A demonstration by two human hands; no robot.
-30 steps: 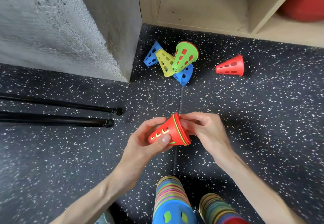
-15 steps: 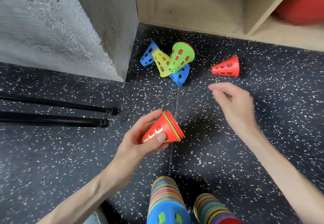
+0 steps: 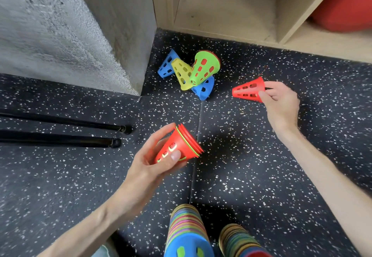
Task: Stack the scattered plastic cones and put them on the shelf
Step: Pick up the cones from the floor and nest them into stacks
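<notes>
At 7 o'clock the left hand (image 3: 153,164) is clamped around a small red stack (image 3: 179,146) held off the floor (image 3: 60,176). At 12 o'clock a pile (image 3: 191,73) of blue, yellow and green cones lies before the shelf (image 3: 221,9). At 2 o'clock the right hand (image 3: 280,99) pinches the rim of a red cone (image 3: 248,89); two tall stacks (image 3: 187,234) stand at 6 o'clock.

The left hand (image 3: 153,162) sits near centre, forearm reaching in from the near left, fingers and thumb curled closed. The right hand (image 3: 280,100) is stretched far right, fingertips (image 3: 262,95) pinched, wrist bent.
</notes>
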